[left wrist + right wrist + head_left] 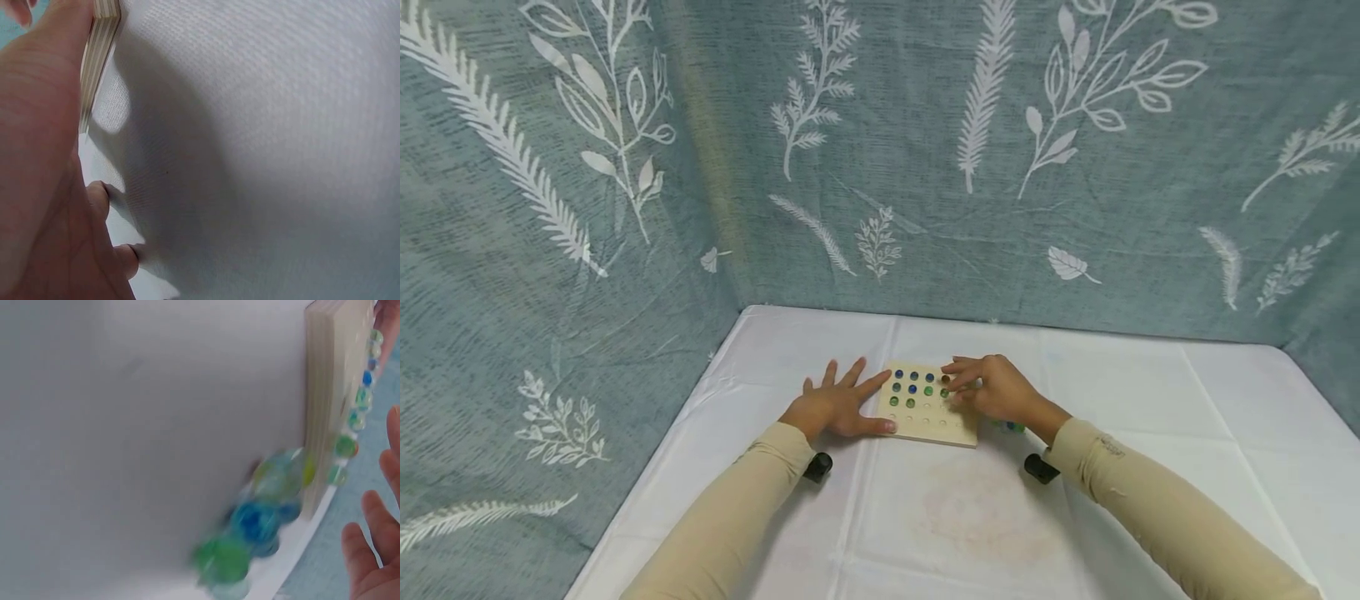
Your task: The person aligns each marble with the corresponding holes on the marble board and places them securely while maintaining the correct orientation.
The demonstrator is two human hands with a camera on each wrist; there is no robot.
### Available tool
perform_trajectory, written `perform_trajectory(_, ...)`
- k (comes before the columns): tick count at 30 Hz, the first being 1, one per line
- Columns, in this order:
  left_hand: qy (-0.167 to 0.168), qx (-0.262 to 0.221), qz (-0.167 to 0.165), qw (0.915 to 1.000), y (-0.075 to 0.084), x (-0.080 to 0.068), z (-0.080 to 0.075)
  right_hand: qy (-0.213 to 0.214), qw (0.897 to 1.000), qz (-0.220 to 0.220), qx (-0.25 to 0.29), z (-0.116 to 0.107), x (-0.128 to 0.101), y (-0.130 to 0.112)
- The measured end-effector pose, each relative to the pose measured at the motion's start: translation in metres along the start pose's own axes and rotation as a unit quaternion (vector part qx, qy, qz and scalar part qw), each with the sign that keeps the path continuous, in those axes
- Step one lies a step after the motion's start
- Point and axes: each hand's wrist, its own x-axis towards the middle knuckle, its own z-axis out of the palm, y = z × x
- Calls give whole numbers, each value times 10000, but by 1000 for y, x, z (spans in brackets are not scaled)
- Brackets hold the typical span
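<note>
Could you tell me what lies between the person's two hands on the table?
In the head view, the wooden board with marbles lies between the left hand and right hand; both touch it.

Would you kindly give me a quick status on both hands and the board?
Left hand flat, steadying wooden board. Right hand over board's marbles, grip unclear. Loose marbles beside board; nothing blocking.
</note>
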Motion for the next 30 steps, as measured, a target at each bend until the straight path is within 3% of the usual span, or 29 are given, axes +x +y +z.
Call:
perform_trajectory(19,42,-102,79,9999,3,1,-1,38,9994,239,-230,-35,-48,36)
perform_trajectory(30,15,-95,68,9999,2,5,1,36,9990,368,-252,-43,-72,58)
